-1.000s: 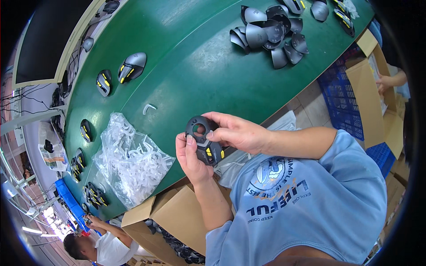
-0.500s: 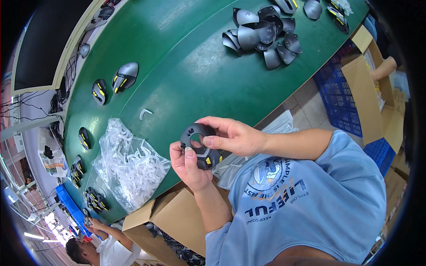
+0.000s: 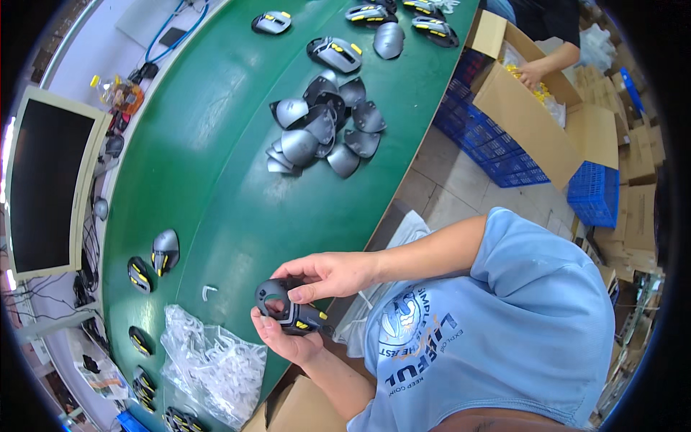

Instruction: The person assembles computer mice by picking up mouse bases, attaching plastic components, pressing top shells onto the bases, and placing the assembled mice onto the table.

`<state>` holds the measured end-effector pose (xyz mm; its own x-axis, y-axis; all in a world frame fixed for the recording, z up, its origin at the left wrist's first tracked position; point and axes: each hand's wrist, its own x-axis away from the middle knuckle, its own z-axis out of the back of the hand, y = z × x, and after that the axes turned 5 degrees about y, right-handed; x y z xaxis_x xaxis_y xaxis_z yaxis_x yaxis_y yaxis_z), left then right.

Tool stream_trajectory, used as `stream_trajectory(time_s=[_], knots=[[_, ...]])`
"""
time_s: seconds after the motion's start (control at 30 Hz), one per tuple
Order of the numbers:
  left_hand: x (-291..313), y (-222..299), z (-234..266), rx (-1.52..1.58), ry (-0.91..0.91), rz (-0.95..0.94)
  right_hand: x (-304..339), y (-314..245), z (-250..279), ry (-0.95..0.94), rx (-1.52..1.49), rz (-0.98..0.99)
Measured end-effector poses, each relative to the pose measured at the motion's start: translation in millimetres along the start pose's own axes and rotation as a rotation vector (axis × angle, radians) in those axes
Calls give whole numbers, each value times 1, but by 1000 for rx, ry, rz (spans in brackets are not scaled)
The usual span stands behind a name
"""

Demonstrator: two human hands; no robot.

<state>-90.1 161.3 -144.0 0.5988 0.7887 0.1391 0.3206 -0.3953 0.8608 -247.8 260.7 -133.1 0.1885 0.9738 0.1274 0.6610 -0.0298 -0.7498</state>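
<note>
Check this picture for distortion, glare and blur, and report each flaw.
Head view: the wide lens bows the edges of the green table, and the corners go black; head view: pale highlights shine on the grey covers; head view: the left hand and right hand, holding the dark mouse shell, look fairly sharp.

Shows black and grey with yellow accents on the held mouse body (image 3: 294,315), silver-grey and black on the heaped shells (image 3: 299,146), green across the surface (image 3: 216,144), white on the curved pieces (image 3: 212,371) in the clear bag (image 3: 188,322); runs pale blue on the shirt (image 3: 518,317), with dark lettering and a blue-and-white print; turns deep blue on the latticed crates (image 3: 497,155), tan on the cardboard box (image 3: 515,119)
</note>
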Motion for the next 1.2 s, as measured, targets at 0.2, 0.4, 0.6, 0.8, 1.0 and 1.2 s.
stream_trajectory(time_s=[0.2,0.4,0.6,0.8,1.0,1.2], knots=[[-7,-5,-41,6,221,35,3,6,4,75,151,142],[-4,-10,-33,24,156,40,6,8,-3,135,276,429],[-10,-2,-43,113,63,181,11,-13,9,47,338,241],[-24,-13,-2,593,-25,415,80,-118,127,536,1608,701],[-28,-5,-4,509,-96,455,100,-148,187,449,1832,488],[-21,6,-21,42,-138,326,86,-162,126,522,1264,639]])
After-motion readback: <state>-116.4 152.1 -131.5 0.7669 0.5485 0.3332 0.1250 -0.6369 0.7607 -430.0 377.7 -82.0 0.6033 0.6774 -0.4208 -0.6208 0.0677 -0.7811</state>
